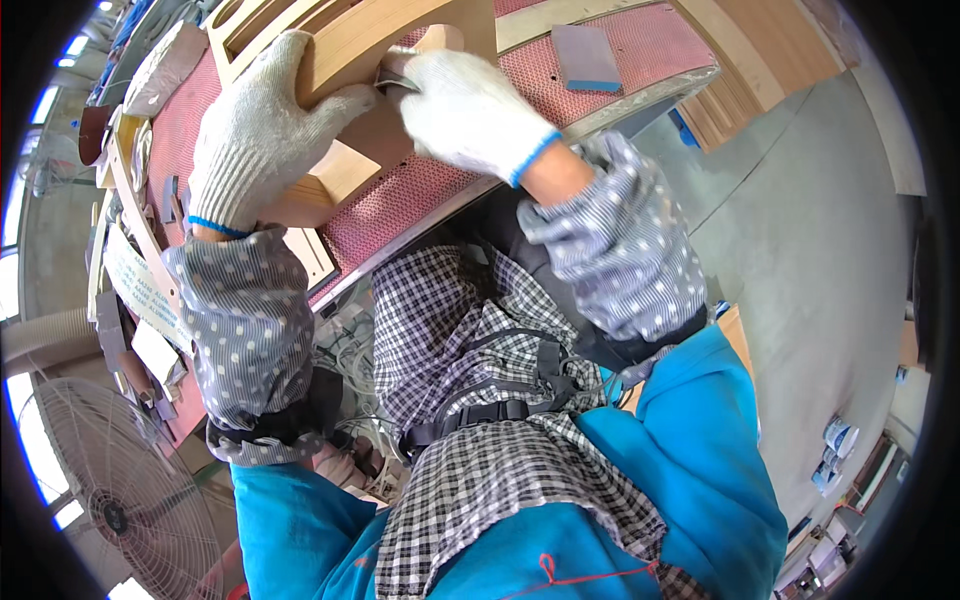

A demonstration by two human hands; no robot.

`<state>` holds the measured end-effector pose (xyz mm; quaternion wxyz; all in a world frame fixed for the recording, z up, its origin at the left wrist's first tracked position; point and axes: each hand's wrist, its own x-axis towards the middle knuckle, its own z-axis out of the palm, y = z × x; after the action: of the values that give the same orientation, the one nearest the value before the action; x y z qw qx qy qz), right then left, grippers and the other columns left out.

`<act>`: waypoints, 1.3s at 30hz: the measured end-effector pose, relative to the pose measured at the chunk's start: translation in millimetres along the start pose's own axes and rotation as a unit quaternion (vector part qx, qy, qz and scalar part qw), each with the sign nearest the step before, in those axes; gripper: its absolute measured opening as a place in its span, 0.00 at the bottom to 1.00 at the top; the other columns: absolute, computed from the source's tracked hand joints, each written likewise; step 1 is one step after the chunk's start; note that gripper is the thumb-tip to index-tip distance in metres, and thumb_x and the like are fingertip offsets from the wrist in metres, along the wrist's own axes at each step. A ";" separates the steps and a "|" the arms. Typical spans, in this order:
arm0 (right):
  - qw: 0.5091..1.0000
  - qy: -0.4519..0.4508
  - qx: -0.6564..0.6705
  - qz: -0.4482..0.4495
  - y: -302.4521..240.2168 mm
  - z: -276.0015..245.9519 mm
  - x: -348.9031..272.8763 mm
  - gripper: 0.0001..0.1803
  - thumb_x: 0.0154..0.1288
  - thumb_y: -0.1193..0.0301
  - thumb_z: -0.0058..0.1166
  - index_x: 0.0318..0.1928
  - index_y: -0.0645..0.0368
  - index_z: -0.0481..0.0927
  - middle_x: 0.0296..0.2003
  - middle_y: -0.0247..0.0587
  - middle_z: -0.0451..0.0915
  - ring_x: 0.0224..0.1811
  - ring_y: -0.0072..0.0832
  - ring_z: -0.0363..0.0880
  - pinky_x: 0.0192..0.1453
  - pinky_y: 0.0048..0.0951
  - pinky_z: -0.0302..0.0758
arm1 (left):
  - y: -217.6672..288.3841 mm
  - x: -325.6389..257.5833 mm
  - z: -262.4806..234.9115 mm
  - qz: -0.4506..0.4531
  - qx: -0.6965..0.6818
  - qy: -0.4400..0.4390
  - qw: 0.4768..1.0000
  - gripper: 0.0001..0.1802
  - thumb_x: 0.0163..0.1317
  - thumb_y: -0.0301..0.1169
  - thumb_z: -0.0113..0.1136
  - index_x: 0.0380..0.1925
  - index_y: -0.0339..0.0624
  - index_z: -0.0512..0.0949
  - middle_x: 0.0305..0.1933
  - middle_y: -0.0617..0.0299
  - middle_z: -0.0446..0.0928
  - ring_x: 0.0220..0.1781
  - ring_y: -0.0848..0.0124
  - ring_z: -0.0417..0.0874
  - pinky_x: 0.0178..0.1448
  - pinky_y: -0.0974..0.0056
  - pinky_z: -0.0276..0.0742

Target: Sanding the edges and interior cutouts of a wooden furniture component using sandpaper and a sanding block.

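Note:
A pale tan wooden piece [395, 45] with a curved edge and slotted openings stands at the top of the view, over a bench with a red textured mat [400, 200]. My left hand [260, 140], in a white knit glove, grips its left side, thumb apart from the fingers. Against the near face of the wood, my right hand [468, 108] is closed in a similar glove, with a bare fingertip showing. Something small and dark shows at its fingers, too hidden to name. A grey block with a blue edge [587, 60] lies on the mat, right of my right hand.
Wooden panels [765, 45] stand beyond the bench's right end. Along the left are a wrapped bundle [167, 68], wood strips and papers. A large wire-guarded fan [115, 510] stands at lower left, near a ribbed hose [45, 340]. Cables [345, 355] hang below the bench.

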<state>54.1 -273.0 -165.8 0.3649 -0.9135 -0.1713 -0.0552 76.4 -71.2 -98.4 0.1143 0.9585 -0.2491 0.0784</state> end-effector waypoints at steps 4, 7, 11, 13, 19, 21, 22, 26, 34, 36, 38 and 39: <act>0.935 -0.038 0.337 0.104 -17.3 -10.8 -33.2 0.15 0.74 0.66 0.49 0.49 0.63 0.81 0.23 0.49 0.83 0.22 0.36 0.86 0.38 0.38 0.84 | -1.6 -2.9 0.1 0.008 0.025 0.044 0.999 0.32 0.61 0.49 0.73 0.56 0.38 0.77 0.44 0.45 0.85 0.45 0.53 0.89 0.48 0.54 0.85; 0.882 -0.067 0.443 0.143 -15.8 -14.8 -8.4 0.16 0.74 0.67 0.50 0.53 0.66 0.81 0.24 0.41 0.85 0.22 0.30 0.85 0.34 0.33 0.83 | 2.0 0.2 0.8 -0.005 0.009 0.035 0.999 0.35 0.58 0.53 0.74 0.55 0.39 0.78 0.45 0.43 0.86 0.47 0.49 0.89 0.50 0.50 0.85; 0.844 0.022 0.513 0.154 -18.9 11.0 -13.0 0.12 0.74 0.69 0.51 0.48 0.65 0.80 0.27 0.42 0.85 0.25 0.31 0.86 0.33 0.31 0.82 | -5.1 -1.4 1.6 0.006 -0.018 0.026 0.999 0.35 0.58 0.53 0.73 0.56 0.39 0.78 0.46 0.43 0.86 0.48 0.48 0.89 0.50 0.51 0.85; 0.744 -0.005 0.653 0.144 -12.9 5.0 -35.8 0.10 0.73 0.70 0.53 0.46 0.64 0.81 0.27 0.41 0.84 0.26 0.31 0.86 0.33 0.31 0.82 | 0.5 -5.3 -3.1 0.004 0.003 0.025 1.000 0.32 0.61 0.47 0.73 0.57 0.39 0.76 0.45 0.45 0.85 0.46 0.52 0.89 0.48 0.53 0.84; 0.455 -0.017 0.887 0.081 15.9 26.0 6.5 0.07 0.77 0.74 0.54 0.47 0.65 0.77 0.26 0.36 0.77 0.23 0.30 0.82 0.29 0.36 0.82 | 9.6 2.6 -3.6 -0.011 -0.001 0.011 1.000 0.29 0.63 0.43 0.73 0.57 0.39 0.75 0.45 0.47 0.84 0.44 0.57 0.89 0.47 0.56 0.83; 0.506 0.006 0.857 0.092 -4.3 19.8 -6.7 0.06 0.77 0.73 0.54 0.46 0.64 0.77 0.25 0.35 0.77 0.23 0.29 0.82 0.29 0.35 0.82 | 5.6 -3.3 -2.3 0.002 0.002 0.017 1.000 0.30 0.62 0.44 0.73 0.57 0.39 0.75 0.45 0.48 0.84 0.44 0.58 0.89 0.47 0.57 0.83; 0.556 0.032 0.825 0.101 -12.6 15.8 -15.3 0.06 0.77 0.72 0.54 0.45 0.63 0.78 0.25 0.34 0.77 0.22 0.29 0.81 0.29 0.35 0.82 | 4.1 -7.0 -4.8 -0.003 0.004 0.017 1.000 0.30 0.62 0.44 0.73 0.57 0.39 0.75 0.45 0.48 0.84 0.44 0.58 0.89 0.47 0.57 0.83; 0.417 -0.040 0.900 0.118 3.2 11.1 -32.4 0.05 0.79 0.71 0.51 0.41 0.56 0.77 0.22 0.30 0.74 0.22 0.23 0.77 0.28 0.28 0.80 | 10.2 -4.3 -3.0 0.010 -0.005 0.033 0.999 0.29 0.62 0.43 0.73 0.57 0.39 0.75 0.44 0.47 0.84 0.44 0.57 0.89 0.46 0.57 0.83; 0.365 -0.035 0.919 0.142 -9.8 17.3 -43.1 0.08 0.83 0.68 0.45 0.41 0.52 0.74 0.22 0.25 0.65 0.24 0.20 0.67 0.31 0.27 0.68 | 7.8 -5.0 -5.7 0.011 0.016 0.030 0.999 0.29 0.62 0.43 0.73 0.56 0.38 0.76 0.44 0.48 0.84 0.44 0.58 0.89 0.47 0.57 0.83; 0.452 0.007 0.883 0.124 -14.7 13.1 -43.4 0.08 0.83 0.69 0.46 0.41 0.52 0.75 0.22 0.24 0.66 0.24 0.19 0.67 0.30 0.26 0.66 | 15.1 -2.4 -7.2 -0.011 -0.022 0.028 0.999 0.28 0.61 0.43 0.73 0.55 0.38 0.76 0.44 0.47 0.84 0.45 0.57 0.88 0.48 0.56 0.82; 0.437 0.003 0.893 0.106 -4.5 12.8 -16.7 0.07 0.82 0.69 0.47 0.41 0.54 0.75 0.22 0.25 0.65 0.24 0.18 0.67 0.30 0.26 0.66 | 19.3 1.2 -4.5 -0.029 -0.025 0.009 0.999 0.29 0.61 0.43 0.73 0.55 0.38 0.76 0.44 0.47 0.84 0.45 0.57 0.88 0.48 0.56 0.82; 0.466 -0.005 0.880 0.086 -4.7 17.2 -1.9 0.07 0.80 0.69 0.50 0.44 0.57 0.77 0.24 0.28 0.70 0.24 0.20 0.72 0.30 0.26 0.70 | 19.6 1.1 -6.3 -0.054 -0.021 -0.007 0.998 0.29 0.61 0.44 0.73 0.55 0.38 0.76 0.44 0.47 0.84 0.46 0.56 0.88 0.48 0.56 0.82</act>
<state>50.2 -258.5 -175.7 0.9783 -0.1198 -0.0518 0.1609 67.0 -86.7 -88.6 0.1371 0.9684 -0.1994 0.0597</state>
